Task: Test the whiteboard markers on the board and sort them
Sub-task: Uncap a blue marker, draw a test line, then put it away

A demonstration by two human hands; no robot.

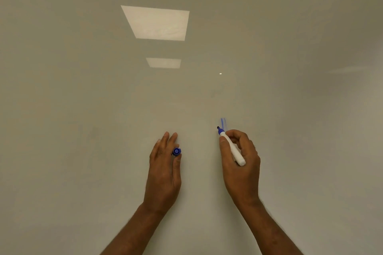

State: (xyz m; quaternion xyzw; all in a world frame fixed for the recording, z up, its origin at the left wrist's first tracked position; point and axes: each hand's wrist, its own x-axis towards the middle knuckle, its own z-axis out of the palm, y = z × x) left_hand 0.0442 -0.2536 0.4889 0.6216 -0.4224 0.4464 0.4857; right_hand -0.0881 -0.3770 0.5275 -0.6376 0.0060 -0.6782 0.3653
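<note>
Testing step: right hand [240, 157] grips white blue-tipped marker [232, 147] at glossy whiteboard [83, 89]; left hand [164, 170] pinches blue cap [176, 151]; next, judge the stroke, recap

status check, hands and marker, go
Right hand gripping uncapped marker, tip at board by blue stroke. Left hand holding blue cap. Nothing blocking.

Legible text, labels, brands, numbers, signs: none. White marker [232, 148] barrel: blank on its visible side. Blue cap [176, 151]: no readable marking. Whiteboard [83, 109]: one short blue stroke [222, 123], forming no letter or numeral.
</note>
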